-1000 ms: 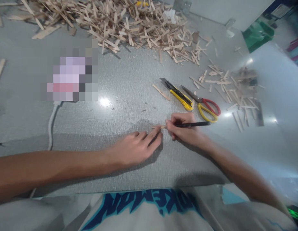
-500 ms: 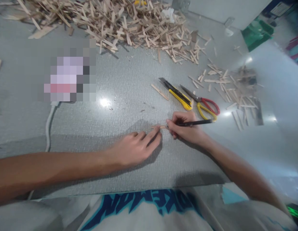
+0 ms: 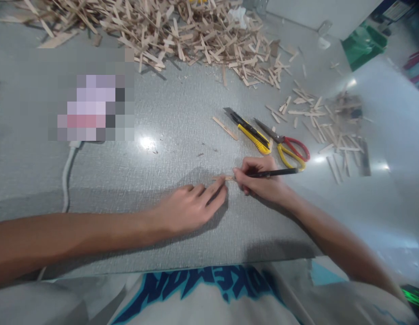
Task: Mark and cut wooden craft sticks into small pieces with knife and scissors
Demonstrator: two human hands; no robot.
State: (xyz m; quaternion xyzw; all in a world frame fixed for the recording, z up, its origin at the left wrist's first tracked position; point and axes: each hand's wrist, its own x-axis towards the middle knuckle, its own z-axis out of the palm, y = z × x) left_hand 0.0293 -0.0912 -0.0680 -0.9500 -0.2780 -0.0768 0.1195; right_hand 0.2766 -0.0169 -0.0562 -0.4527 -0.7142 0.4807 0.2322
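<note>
A small wooden stick (image 3: 221,178) lies flat on the grey table (image 3: 175,135) in front of me. My left hand (image 3: 192,207) rests palm down, its stretched fingers pressing on the stick's near end. My right hand (image 3: 260,178) is closed round a black pen (image 3: 275,172), whose tip meets the stick's right end. Both forearms reach in from the lower edge of the view.
A yellow utility knife (image 3: 250,131) and red-and-yellow scissors (image 3: 284,145) lie just beyond my right hand, beside a loose stick (image 3: 225,128). A big heap of wooden sticks (image 3: 175,31) fills the far side; a smaller scatter (image 3: 328,122) lies right. A white cable (image 3: 66,174) runs left.
Both hands hold their places on the stick. The view has tipped slightly, so the stick heap sits a little higher in the picture.
</note>
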